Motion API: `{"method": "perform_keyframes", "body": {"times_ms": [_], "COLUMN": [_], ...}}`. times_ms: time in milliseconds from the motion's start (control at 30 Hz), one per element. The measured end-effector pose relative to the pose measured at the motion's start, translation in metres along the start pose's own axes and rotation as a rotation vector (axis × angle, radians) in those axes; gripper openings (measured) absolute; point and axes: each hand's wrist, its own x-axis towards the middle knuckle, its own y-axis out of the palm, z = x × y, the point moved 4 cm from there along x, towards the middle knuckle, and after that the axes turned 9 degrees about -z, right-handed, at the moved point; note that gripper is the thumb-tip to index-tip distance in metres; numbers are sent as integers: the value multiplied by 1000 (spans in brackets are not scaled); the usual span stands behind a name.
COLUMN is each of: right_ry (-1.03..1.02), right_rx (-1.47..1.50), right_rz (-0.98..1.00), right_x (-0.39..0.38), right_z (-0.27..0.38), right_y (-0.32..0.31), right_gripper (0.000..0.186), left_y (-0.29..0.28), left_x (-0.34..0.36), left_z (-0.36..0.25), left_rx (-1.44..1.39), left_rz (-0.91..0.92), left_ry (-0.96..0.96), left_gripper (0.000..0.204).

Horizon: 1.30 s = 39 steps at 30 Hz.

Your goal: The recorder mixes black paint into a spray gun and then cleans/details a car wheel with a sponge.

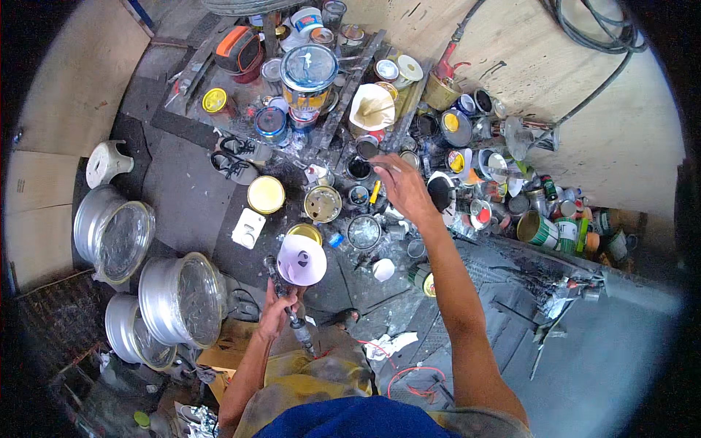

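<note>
Low in front of me, my left hand [275, 312] is wrapped around a metal spray gun [299, 326]. A white paper cone [302, 260] sits on top of the gun, with a small dark patch inside. My right hand [403, 188] stretches forward over the cans, its fingers pinched together beside a small can of dark paint [358, 168]. Something thin and pale seems to be at the fingertips, but I cannot make it out. Close to that hand are an open can with a black inside [441, 191] and a yellow-handled tool [375, 192].
Paint cans crowd the bench, including a large lidded can [309, 73] and a pale paper-lined container [372, 108]. Silver wheel rims [182, 299] stand at left near a white stool [108, 164]. A red cord [416, 376] lies on the floor; a black hose [595, 36] hangs at upper right.
</note>
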Motion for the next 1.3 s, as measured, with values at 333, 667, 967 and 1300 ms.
{"method": "perform_keyframes", "body": {"times_ms": [333,667,967,1300], "right_ry": [-138,-181,-156,74], "right_rx": [34,71,8,120], "right_rz": [-9,15,3,-131], "right_x": [2,4,-5,-16], "right_z": [-2,-1,-2,-1], "right_y": [2,2,2,-29], "right_gripper": [20,19,20,21], "left_y": [8,-4,4,15], "left_x": [0,4,3,-2], "left_z": [-5,4,-2,-14], "left_rx": [11,0,6,-13], "left_rz": [29,-2,-2,2], "left_ry": [2,0,-5,-14], "left_gripper": [78,85,76,65]}}
